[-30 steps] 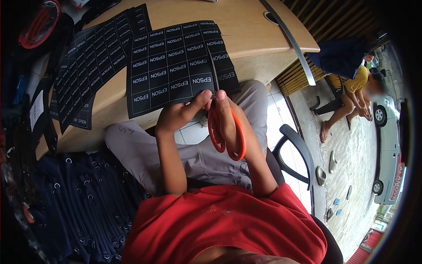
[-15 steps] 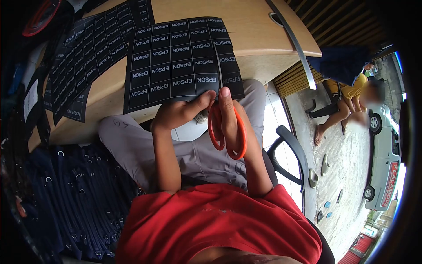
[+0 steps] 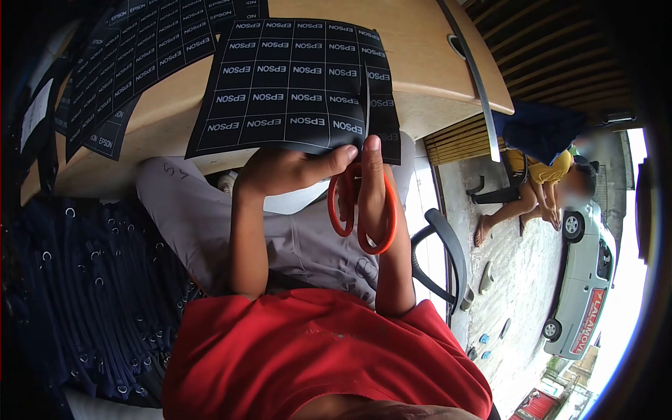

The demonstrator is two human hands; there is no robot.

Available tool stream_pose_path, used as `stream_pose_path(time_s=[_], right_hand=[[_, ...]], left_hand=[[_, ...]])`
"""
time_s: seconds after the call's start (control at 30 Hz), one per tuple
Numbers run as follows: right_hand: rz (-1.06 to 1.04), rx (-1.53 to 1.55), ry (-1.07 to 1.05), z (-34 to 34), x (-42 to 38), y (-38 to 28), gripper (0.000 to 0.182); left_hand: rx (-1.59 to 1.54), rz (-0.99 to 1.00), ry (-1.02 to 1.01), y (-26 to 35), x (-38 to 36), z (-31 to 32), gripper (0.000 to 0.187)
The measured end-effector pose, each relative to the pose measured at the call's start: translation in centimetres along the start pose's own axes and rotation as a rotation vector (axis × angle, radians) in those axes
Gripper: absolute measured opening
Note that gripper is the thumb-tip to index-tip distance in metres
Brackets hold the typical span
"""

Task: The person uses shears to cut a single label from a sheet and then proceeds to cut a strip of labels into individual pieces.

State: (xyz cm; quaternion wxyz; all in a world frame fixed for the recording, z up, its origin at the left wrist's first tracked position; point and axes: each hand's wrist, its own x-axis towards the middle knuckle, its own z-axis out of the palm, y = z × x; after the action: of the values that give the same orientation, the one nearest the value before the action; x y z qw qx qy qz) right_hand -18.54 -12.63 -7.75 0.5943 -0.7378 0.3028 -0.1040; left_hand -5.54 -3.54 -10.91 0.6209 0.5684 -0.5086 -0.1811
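Observation:
A black sheet printed with rows of white EPSON labels is held up at the table's front edge. My left hand pinches its lower edge, thumb on top and fingers underneath. Just beside it, my right hand grips scissors with orange handles, fingers through the loops and thumb pointing up the sheet. A slit runs up between the last two columns of labels, with the scissors' blade in it. To the right of the slit, the strip sits slightly lower, still joined at the top.
More printed EPSON sheets lie on the wooden table at left. A metal strip crosses its right end. Dark blue straps with metal rings hang at lower left. A chair armrest, a seated person and a van are to the right.
The view has shifted, so the surroundings at right sit further left. Both hands keep their hold on the sheet and scissors, with little visible change in the slit.

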Motion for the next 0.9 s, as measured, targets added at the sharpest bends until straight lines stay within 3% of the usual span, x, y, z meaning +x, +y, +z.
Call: stream_pose_path(time_s=[0.17, 0.33, 0.47, 0.53, 0.77, 0.83, 0.9], right_hand=[[-0.018, 0.008, -0.037, -0.4, -0.1, 0.3, 0.075], [-0.01, -0.013, -0.029, -0.4, 0.0, 0.1, 0.075], [-0.019, -0.026, 0.008, -0.2, 0.2, 0.5, 0.073], [-0.005, -0.103, 0.012, -0.2, -0.3, -0.4, 0.071], [0.003, -0.105, 0.022, -0.2, -0.3, -0.1, 0.068], [-0.044, -0.126, 0.029, -0.2, -0.3, -0.1, 0.065], [-0.032, -0.13, 0.031, -0.2, -0.3, -0.1, 0.063]], left_hand=[[0.057, -0.052, -0.025, 0.0, -0.1, -0.2, 0.026], [0.057, 0.041, -0.013, 0.0, 0.0, 0.0, 0.017], [-0.001, -0.003, -0.05, 0.3, 0.1, -0.1, 0.017], [-0.053, -0.07, -0.066, 0.6, 0.1, -0.1, 0.024], [-0.011, -0.057, -0.085, 1.0, 0.1, -0.5, 0.025], [0.005, 0.009, 0.014, 1.1, 0.1, -0.1, 0.011], [0.024, -0.014, -0.028, 1.3, 0.0, -0.5, 0.018]])
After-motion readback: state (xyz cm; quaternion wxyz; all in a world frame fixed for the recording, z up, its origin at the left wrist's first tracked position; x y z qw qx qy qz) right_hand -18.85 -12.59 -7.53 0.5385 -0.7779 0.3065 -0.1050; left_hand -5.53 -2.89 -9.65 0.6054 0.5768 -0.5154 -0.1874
